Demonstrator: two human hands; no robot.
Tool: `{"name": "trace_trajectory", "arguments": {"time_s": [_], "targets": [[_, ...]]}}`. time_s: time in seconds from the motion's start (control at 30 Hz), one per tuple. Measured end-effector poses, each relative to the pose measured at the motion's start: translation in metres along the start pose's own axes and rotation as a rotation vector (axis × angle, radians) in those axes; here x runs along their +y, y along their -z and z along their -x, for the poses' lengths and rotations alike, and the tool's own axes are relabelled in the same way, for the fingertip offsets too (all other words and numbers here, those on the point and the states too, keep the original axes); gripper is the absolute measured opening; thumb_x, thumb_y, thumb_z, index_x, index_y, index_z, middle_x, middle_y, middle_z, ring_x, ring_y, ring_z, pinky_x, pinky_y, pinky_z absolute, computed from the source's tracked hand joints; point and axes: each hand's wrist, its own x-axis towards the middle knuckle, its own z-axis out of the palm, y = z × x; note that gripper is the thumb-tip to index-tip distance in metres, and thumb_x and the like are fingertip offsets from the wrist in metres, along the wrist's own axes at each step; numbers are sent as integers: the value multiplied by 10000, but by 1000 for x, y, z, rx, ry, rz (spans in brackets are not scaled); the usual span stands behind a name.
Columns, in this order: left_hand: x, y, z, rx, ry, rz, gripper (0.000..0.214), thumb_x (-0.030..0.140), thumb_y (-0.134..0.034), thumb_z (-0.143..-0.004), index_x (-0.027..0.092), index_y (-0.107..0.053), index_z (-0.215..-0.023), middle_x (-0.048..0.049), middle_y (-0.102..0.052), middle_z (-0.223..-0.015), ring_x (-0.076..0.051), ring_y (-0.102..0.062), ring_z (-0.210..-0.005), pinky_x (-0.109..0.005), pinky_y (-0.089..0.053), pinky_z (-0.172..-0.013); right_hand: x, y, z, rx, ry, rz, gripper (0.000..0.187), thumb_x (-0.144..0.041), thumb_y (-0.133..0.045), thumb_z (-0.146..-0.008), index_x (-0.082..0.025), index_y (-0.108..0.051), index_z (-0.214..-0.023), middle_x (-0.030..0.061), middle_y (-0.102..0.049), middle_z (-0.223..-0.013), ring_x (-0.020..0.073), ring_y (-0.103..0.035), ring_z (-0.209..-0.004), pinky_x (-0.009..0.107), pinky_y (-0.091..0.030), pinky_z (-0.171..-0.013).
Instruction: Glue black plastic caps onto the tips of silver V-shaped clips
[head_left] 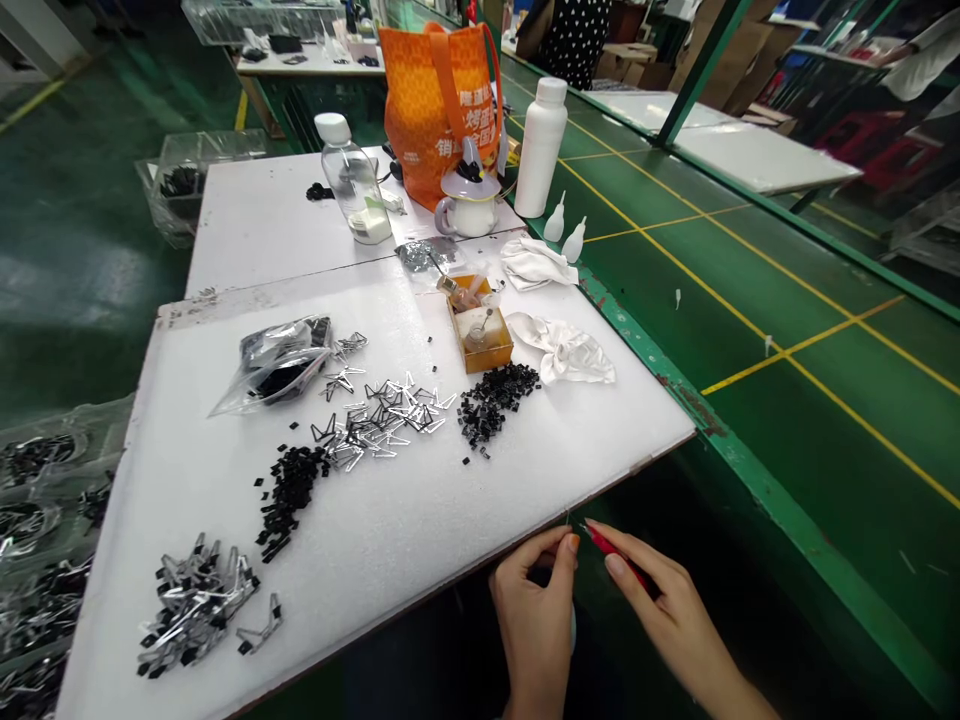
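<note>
Just off the table's front edge, my left hand (534,600) is closed in a pinch; a thin, pale sliver shows at its fingertips, too small to name. Close beside it, my right hand (667,610) grips a slim red pointed tool (616,553), whose tip is directed at the left fingertips. On the table lie loose silver metal clips (390,415) and two heaps of small black pieces (289,495), (496,400). Silver clips with black ends (196,605) are piled at the near left.
An amber box (487,355) with a small bottle stands mid-table near white cloths (566,348). A plastic bag of black parts (281,360) lies left. Behind are a clear bottle (352,180), a lidded mug (472,212), an orange bag (427,110) and a white bottle (541,150).
</note>
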Motion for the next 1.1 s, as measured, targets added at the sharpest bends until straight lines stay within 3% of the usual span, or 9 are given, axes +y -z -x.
{"name": "trace_trajectory", "arguments": {"time_s": [0.23, 0.67, 1.1], "targets": [[0, 0, 0, 7, -10, 7, 185, 326, -755, -803, 216, -902, -825, -77, -820, -693, -273, -770, -681, -362, -624, -695, -5, -1, -3, 28, 41, 4, 363, -503, -628, -1012, -306, -798, -1266, 66, -777, -1275, 269, -748, -1196, 373, -614, -1031], [-1, -1, 0, 1, -1, 45, 199, 363, -799, -804, 193, -900, -827, -89, -808, -677, -284, -772, -680, -367, -633, -683, 1, -6, -3, 28, 24, 21, 409, -544, -609, -1009, -287, -802, -1261, 95, -774, -1277, 302, -748, -1190, 470, -588, -1071], [-8, -3, 1, -14, 16, 93, 196, 333, -780, -844, 177, -896, -871, -71, -811, -701, -229, -741, -664, -317, -594, -674, -19, 3, 0, 22, 30, 79, 369, -497, -600, -1025, -328, -785, -1295, 56, -795, -1232, 265, -779, -1110, 344, -655, -938]]}}
